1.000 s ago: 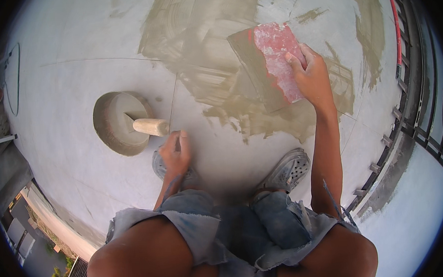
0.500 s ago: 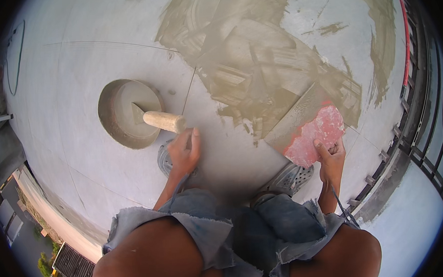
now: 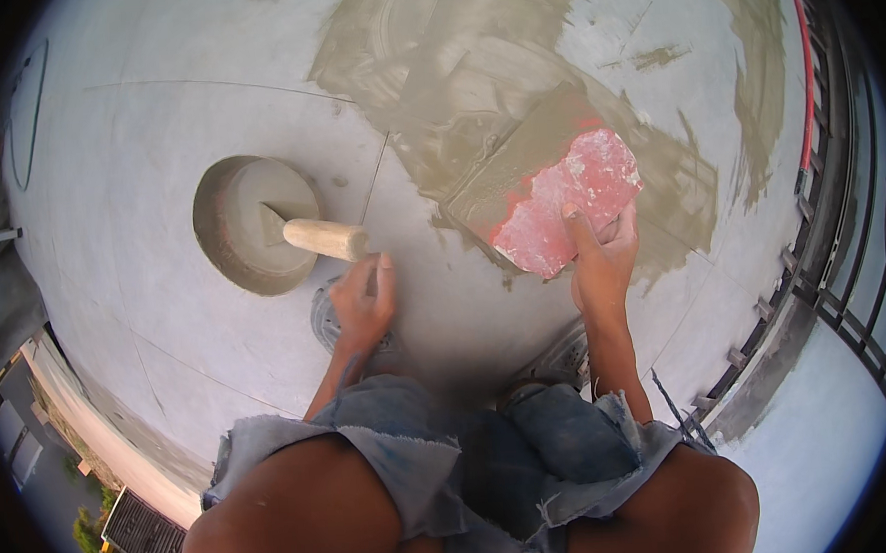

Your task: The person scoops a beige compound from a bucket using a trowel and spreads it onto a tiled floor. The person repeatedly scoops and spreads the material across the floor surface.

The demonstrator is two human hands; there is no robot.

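Note:
My right hand [image 3: 604, 258] grips a flat red spreader [image 3: 574, 200], thumb on top and fingers beneath. Whitish patches mark its near part, and wet grey-green cement coats its far part. The spreader lies over the smeared cement coat [image 3: 473, 75] on the floor. My left hand [image 3: 362, 299] hovers with curled fingers just below the end of a trowel's wooden handle [image 3: 323, 239]; nothing shows in its grasp. That trowel rests in a round pan [image 3: 223, 243] of grey cement mix, its blade partly in the mix and its handle over the rim.
Pale grey floor [image 3: 184, 120] with thin joint lines surrounds the pan. A red hose or pipe [image 3: 807, 107] runs along the right edge, beside a dark metal railing [image 3: 842, 246]. My shoes [image 3: 562, 355] stand close to the work. At far left hangs a dark cord loop [image 3: 29, 128].
My right hand has pushed the red spreader forward and to the left, over the cement coat. My left hand, the trowel and the pan stay nearly where they were.

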